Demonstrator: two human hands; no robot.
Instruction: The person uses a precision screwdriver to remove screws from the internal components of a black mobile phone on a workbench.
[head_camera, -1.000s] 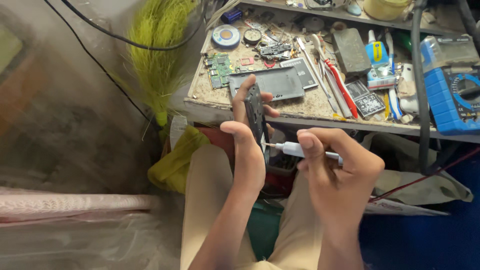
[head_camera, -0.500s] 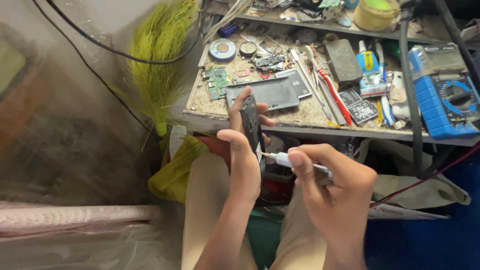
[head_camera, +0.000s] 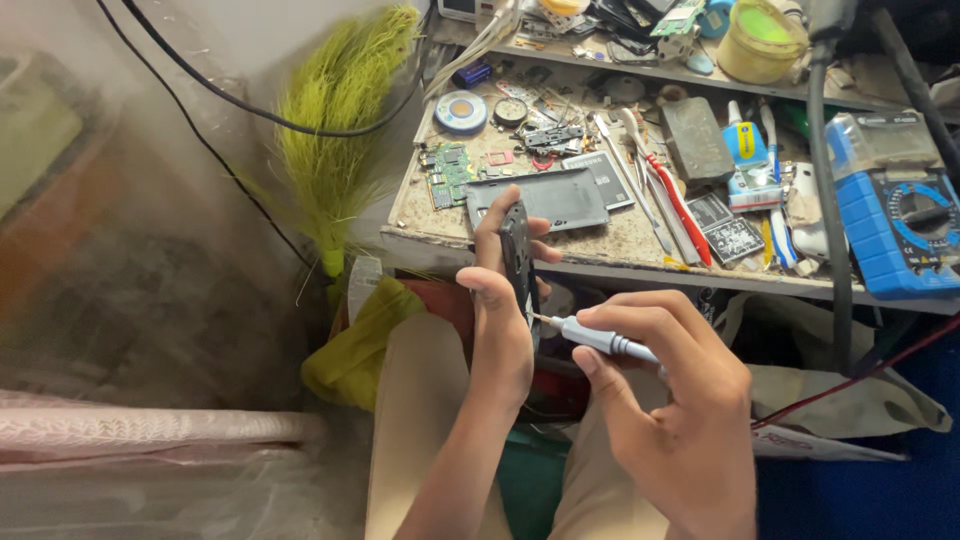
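The left hand (head_camera: 500, 330) grips a thin black slab-shaped device (head_camera: 517, 262) on edge, upright above the lap, thumb on the near side and fingers wrapped round the far side, in front of the edge of the cluttered, dusty work surface (head_camera: 610, 245). The right hand (head_camera: 675, 415) is clenched around a slim grey precision screwdriver (head_camera: 600, 340), whose metal tip touches the lower side of the device just beside the left thumb. Compared with half a second earlier, both hands hold the same grasp, and the screwdriver meets the device at about the same spot; the view has tilted down a little, so the surface and its clutter sit slightly higher in the picture, and more of the right forearm shows. On the surface, just behind the held device, lies a flat dark grey rectangular back cover (head_camera: 545, 200), with a green circuit board (head_camera: 450, 172) to its left and a round spool of solder wire (head_camera: 461, 110) further back. Red-handled tweezers (head_camera: 672, 200) lie to the right of the cover, and a blue multimeter (head_camera: 900, 215) sits at the far right, well apart from the hands. A yellow-green bristle broom (head_camera: 335, 130) leans against the wall left of the surface, and a black cable (head_camera: 240, 100) runs across that wall.
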